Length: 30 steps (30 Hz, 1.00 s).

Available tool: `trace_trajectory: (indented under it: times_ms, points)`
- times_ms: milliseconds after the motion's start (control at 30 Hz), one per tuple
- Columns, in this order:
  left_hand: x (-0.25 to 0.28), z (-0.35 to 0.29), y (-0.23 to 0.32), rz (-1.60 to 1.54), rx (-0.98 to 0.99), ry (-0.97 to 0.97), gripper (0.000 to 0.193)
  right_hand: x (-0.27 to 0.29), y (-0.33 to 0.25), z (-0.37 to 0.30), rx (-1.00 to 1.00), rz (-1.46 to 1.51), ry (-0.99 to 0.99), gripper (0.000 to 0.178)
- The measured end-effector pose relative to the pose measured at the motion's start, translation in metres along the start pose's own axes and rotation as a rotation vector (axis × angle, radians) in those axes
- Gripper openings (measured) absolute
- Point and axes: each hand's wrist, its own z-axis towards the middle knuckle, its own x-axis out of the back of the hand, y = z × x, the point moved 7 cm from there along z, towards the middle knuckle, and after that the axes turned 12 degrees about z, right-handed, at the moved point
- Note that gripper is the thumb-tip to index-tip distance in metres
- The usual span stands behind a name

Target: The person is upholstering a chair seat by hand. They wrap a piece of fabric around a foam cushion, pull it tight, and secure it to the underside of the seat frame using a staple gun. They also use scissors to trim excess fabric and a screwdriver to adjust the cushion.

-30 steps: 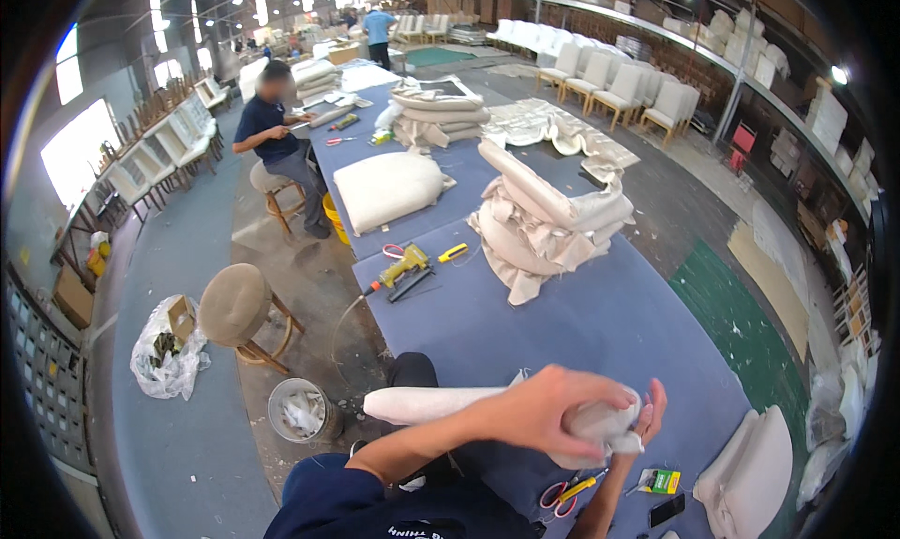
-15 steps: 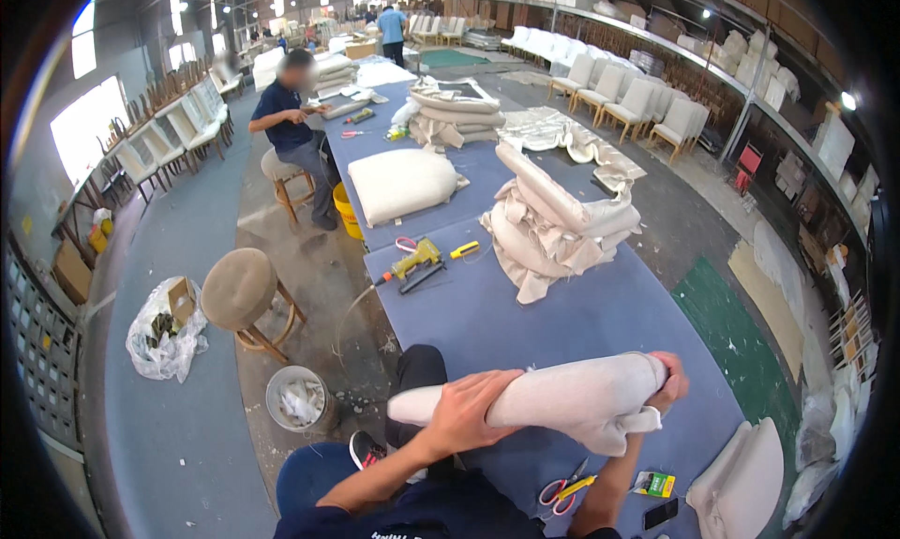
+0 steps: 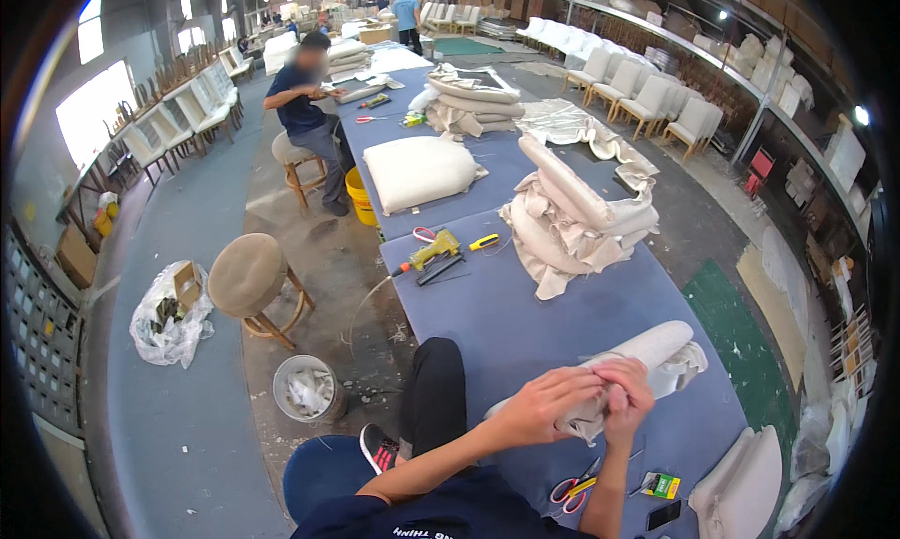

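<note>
While the blue surface (image 3: 525, 328) stretches away ahead of me, a crumpled pile of cream upholstered pieces (image 3: 572, 216) stands on it just beyond my work. To the left of that pile lie a yellow-green air tool (image 3: 437, 247) and a small yellow cutter (image 3: 484, 242), with a plump cream cushion (image 3: 422, 171) farther off. Close to my body, red-handled scissors (image 3: 561, 491) and a yellow-handled tool (image 3: 582, 486) overlap; my right forearm (image 3: 609, 492) passes between them and a green-and-yellow packet (image 3: 666, 486), with a dark phone (image 3: 664, 516) just below it. Folded cream pieces (image 3: 741, 492) rest at the right edge. On the floor to my left stand a round padded stool (image 3: 246, 275) and a bucket (image 3: 333, 410) of white scraps, and a co-worker (image 3: 302, 112) sits at the far left side.

The cream padded roll (image 3: 656, 350) lies aslant on the surface, mostly beyond my hands. My left grip (image 3: 553, 403) and right grip (image 3: 626, 389) meet at its near side, fingers bent and pinching its loose cloth; exactly where the fingertips press is hidden.
</note>
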Motion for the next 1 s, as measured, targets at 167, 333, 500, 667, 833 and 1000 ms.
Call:
trace_trajectory:
  times_ms: [167,333,500,667,833,1000]
  points:
    - [0.003,-0.006,0.015,0.173,-0.026,-0.116,0.089,0.037,0.009,-0.097,-0.358,0.442,0.570,0.046]
    - [0.000,-0.012,0.023,0.179,-0.038,-0.174,0.085,0.031,0.027,-0.142,-0.654,0.433,0.448,0.044]
    - [-0.002,-0.023,0.027,0.126,-0.183,-0.058,0.071,0.023,0.014,-0.123,-0.747,0.335,0.386,0.038]
    - [-0.004,-0.025,0.031,0.102,-0.221,-0.024,0.073,0.011,-0.008,-0.120,-0.676,0.358,0.591,0.026]
    - [0.001,-0.030,0.034,0.230,-0.132,-0.134,0.080,0.003,-0.015,-0.125,-0.632,0.303,0.594,0.025]
    - [-0.001,-0.033,0.038,0.317,-0.124,-0.109,0.077,0.006,-0.012,-0.117,-0.748,0.279,0.413,0.032]
